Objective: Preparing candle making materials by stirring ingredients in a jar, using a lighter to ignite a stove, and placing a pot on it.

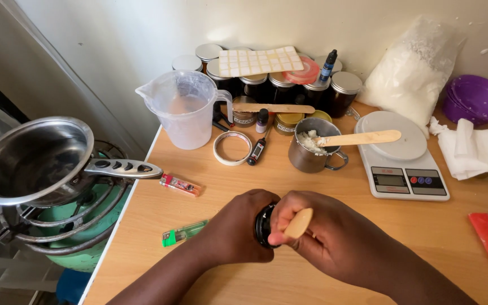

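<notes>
My left hand (pixel 235 229) is wrapped around a small dark jar (pixel 263 226) tipped on its side above the wooden table (pixel 210 192). My right hand (pixel 334 240) grips a flat wooden stick (pixel 299 223) whose end sits at the jar's mouth. Most of the jar is hidden by my fingers. Behind my hands stands a metal mug (pixel 310 146) with white flakes in it and a second wooden stick (pixel 362 138) resting across its rim.
A digital kitchen scale (pixel 402 164), clear measuring jug (pixel 184 110), tape roll (pixel 232 148), probe thermometer (pixel 256 151), several lidded jars (pixel 343 90), a bag of white flakes (pixel 410 70), white cloth (pixel 475 149), red lighter (pixel 179 184), green lighter (pixel 183 232). A saucepan (pixel 35 161) sits on a gas burner at left.
</notes>
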